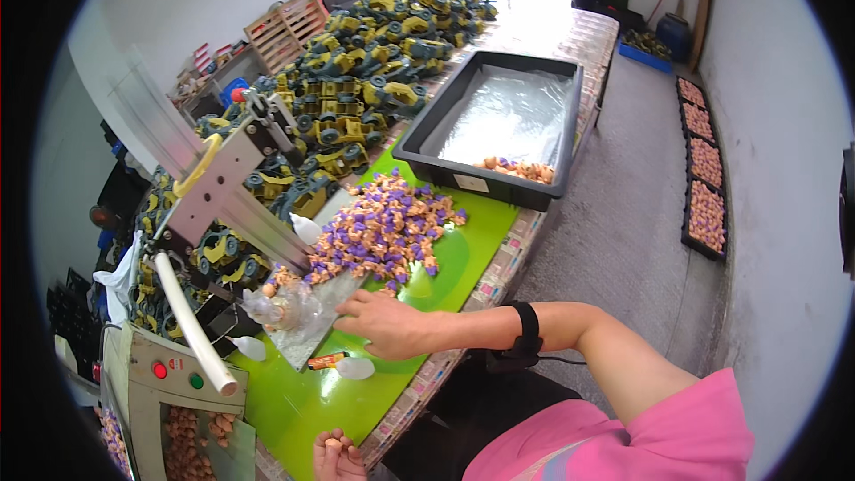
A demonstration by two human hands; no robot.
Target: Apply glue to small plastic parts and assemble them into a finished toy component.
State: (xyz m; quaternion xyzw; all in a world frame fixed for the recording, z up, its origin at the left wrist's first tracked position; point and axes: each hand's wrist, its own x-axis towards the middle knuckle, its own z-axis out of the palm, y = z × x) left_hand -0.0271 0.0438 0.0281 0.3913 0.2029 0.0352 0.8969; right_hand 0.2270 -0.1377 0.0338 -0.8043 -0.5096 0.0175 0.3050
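Observation:
My left hand [338, 458] is at the lower edge, fingers curled around a small peach-coloured round piece [333, 443]. My right hand [385, 324] reaches over the green mat [298, 410], palm down. Its fingers are loosely bent and apart from the thumb, with nothing visible between them. Just beyond it lies a heap of small purple and peach plastic figures [383, 227]. To its left, a clear plastic-wrapped part [285, 310] sits under the bench press [218, 183], above a metal plate [313, 338]. Near my right wrist lie a white squeeze bottle [355, 368] and an orange-and-black tube [327, 361].
A black tray [557, 187] lined with clear film holds some peach pieces. Yellow-and-grey toy vehicles [356, 80] are piled behind. A control box [147, 365] with red and green buttons stands at left, peach pieces [187, 445] beneath. Filled trays [705, 205] line the right wall.

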